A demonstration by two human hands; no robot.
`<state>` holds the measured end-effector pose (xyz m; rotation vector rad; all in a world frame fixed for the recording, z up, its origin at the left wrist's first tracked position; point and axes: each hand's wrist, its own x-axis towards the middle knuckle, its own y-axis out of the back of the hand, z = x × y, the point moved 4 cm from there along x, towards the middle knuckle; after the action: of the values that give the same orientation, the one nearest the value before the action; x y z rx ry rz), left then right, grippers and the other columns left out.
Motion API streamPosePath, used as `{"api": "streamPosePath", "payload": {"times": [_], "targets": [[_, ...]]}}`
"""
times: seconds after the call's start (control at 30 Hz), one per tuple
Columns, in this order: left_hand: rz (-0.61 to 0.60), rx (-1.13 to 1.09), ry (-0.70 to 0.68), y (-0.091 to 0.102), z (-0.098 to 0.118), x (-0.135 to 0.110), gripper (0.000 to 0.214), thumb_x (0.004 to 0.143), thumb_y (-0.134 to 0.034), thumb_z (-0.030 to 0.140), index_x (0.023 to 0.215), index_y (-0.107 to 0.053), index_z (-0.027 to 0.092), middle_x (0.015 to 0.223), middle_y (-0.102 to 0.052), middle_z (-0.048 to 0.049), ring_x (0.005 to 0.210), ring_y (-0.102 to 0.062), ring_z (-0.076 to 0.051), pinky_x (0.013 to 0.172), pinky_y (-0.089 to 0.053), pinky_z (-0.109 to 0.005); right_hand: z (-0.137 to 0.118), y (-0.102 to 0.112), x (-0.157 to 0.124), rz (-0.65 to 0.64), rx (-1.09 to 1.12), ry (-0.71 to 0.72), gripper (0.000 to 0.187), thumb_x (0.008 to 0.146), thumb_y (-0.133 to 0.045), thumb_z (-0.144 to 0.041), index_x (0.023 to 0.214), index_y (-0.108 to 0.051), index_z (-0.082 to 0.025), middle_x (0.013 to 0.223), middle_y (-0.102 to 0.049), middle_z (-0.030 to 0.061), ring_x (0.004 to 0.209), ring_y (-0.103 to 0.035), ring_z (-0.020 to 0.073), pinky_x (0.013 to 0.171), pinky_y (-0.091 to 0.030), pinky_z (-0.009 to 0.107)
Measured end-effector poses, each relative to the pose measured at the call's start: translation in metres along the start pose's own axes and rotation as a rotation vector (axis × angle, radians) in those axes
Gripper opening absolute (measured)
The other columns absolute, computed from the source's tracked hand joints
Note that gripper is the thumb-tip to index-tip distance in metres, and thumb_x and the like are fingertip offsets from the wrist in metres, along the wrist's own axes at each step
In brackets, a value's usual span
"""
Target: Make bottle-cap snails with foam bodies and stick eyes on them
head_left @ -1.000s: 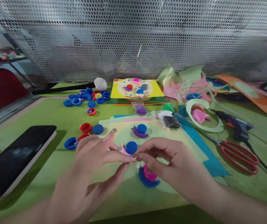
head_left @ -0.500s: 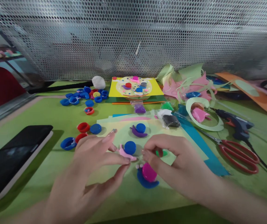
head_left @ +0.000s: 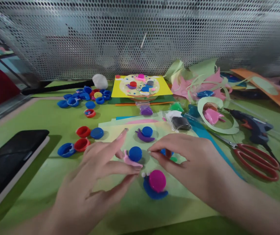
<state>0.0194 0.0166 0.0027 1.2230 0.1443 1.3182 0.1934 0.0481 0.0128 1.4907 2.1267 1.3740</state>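
pink snail (head_left: 132,158) sits between both hands | left hand (head_left: 98,173) pinches its near end | right hand (head_left: 186,160) just right of it, fingers curled, can't tell if holding

Craft bench, hobby or classroom workshop.
Green table (head_left: 32,111) backed by a perforated metal screen (head_left: 140,36); stock of plastic caps (head_left: 81,96), cut paper scraps (head_left: 194,78), bagged clay (head_left: 179,121); tools: scissors (head_left: 257,158), glue gun (head_left: 252,122); finished collage (head_left: 140,86) and clay snails (head_left: 130,156) on coloured sheets.
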Motion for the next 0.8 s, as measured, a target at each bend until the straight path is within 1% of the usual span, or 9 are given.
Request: {"api": "streamPosePath", "payload": {"times": [0.13, 0.2, 0.23, 0.27, 0.33, 0.4, 0.53, 0.7, 0.8], "targets": [[-0.021, -0.031, 0.047, -0.006, -0.006, -0.003, 0.005, 0.082, -0.062, 0.031, 0.078, -0.065, 0.031, 0.073, -0.067, 0.0081, 0.086, -0.055, -0.014, 0.088, -0.037, -0.026, 0.001, 0.000, 0.000, 0.003, -0.143, 0.029, 0.011, 0.081, -0.058, -0.015, 0.077, -0.067, -0.021, 0.075, -0.069, -0.0023, 0.068, -0.062, 0.0131, 0.062, -0.044, 0.024], [-0.032, -0.014, 0.051, -0.008, -0.008, -0.004, 0.003, 0.082, -0.062, 0.031, 0.083, -0.064, 0.032, 0.073, -0.068, 0.0091, 0.088, -0.056, -0.014, 0.087, -0.038, -0.027, 0.001, 0.000, 0.000, 0.007, -0.206, 0.051, 0.011, 0.081, -0.057, -0.016, 0.078, -0.067, -0.021, 0.076, -0.069, -0.0014, 0.069, -0.063, 0.0146, 0.063, -0.045, 0.026], [-0.031, -0.007, 0.061, -0.009, -0.008, -0.004, 0.011, 0.082, -0.062, 0.032, 0.093, -0.063, 0.033, 0.072, -0.068, 0.0094, 0.088, -0.056, -0.015, 0.086, -0.038, -0.028, 0.001, -0.001, -0.001, 0.006, -0.236, 0.062, 0.012, 0.081, -0.057, -0.016, 0.078, -0.067, -0.021, 0.076, -0.069, -0.0010, 0.069, -0.063, 0.0153, 0.063, -0.045, 0.026], [-0.025, -0.010, 0.076, -0.009, -0.009, -0.005, 0.026, 0.081, -0.062, 0.032, 0.107, -0.059, 0.033, 0.071, -0.068, 0.0095, 0.089, -0.057, -0.016, 0.086, -0.039, -0.029, 0.002, -0.001, -0.001, 0.006, -0.267, 0.073, 0.012, 0.081, -0.057, -0.015, 0.079, -0.067, -0.021, 0.077, -0.069, -0.0007, 0.069, -0.064, 0.0161, 0.063, -0.045, 0.027], [-0.018, -0.017, 0.099, -0.009, -0.010, -0.004, 0.058, 0.080, -0.063, 0.034, 0.132, -0.038, 0.030, 0.067, -0.068, 0.0096, 0.088, -0.057, -0.018, 0.085, -0.039, -0.033, 0.002, -0.002, -0.001, 0.006, -0.324, 0.091, 0.012, 0.079, -0.058, -0.013, 0.080, -0.067, -0.020, 0.078, -0.070, -0.0001, 0.070, -0.064, 0.0176, 0.063, -0.046, 0.029], [-0.019, 0.005, 0.102, -0.009, -0.009, -0.004, 0.073, 0.081, -0.062, 0.036, 0.141, -0.022, 0.026, 0.066, -0.069, 0.0093, 0.088, -0.058, -0.020, 0.086, -0.038, -0.034, 0.002, -0.003, -0.001, 0.005, -0.372, 0.102, 0.013, 0.076, -0.060, -0.012, 0.082, -0.068, -0.020, 0.079, -0.070, 0.0006, 0.071, -0.065, 0.0190, 0.061, -0.046, 0.029], [-0.043, 0.039, 0.093, -0.013, -0.008, -0.004, 0.072, 0.081, -0.061, 0.035, 0.141, -0.023, 0.025, 0.069, -0.071, 0.0087, 0.082, -0.060, -0.020, 0.088, -0.036, -0.036, 0.003, -0.004, -0.001, -0.009, -0.437, 0.114, 0.017, 0.075, -0.061, -0.010, 0.087, -0.068, -0.019, 0.081, -0.070, 0.0014, 0.070, -0.065, 0.0196, 0.059, -0.046, 0.029], [-0.044, -0.092, 0.132, -0.018, -0.010, -0.007, 0.077, 0.079, -0.064, 0.034, 0.141, -0.018, 0.035, 0.064, -0.069, 0.0110, 0.082, -0.058, -0.022, 0.084, -0.034, -0.039, 0.002, -0.005, -0.001, -0.037, -0.469, 0.130, 0.014, 0.077, -0.060, -0.011, 0.086, -0.068, -0.019, 0.077, -0.069, 0.0013, 0.069, -0.065, 0.0192, 0.060, -0.047, 0.030], [-0.083, -0.115, 0.122, -0.020, -0.009, -0.005, 0.076, 0.080, -0.062, 0.037, 0.141, -0.016, 0.036, 0.065, -0.070, 0.0111, 0.082, -0.059, -0.022, 0.082, -0.033, -0.039, 0.002, -0.005, -0.001, -0.055, -0.463, 0.118, 0.013, 0.077, -0.061, -0.011, 0.085, -0.068, -0.019, 0.075, -0.069, 0.0010, 0.069, -0.064, 0.0190, 0.060, -0.046, 0.029]]}}
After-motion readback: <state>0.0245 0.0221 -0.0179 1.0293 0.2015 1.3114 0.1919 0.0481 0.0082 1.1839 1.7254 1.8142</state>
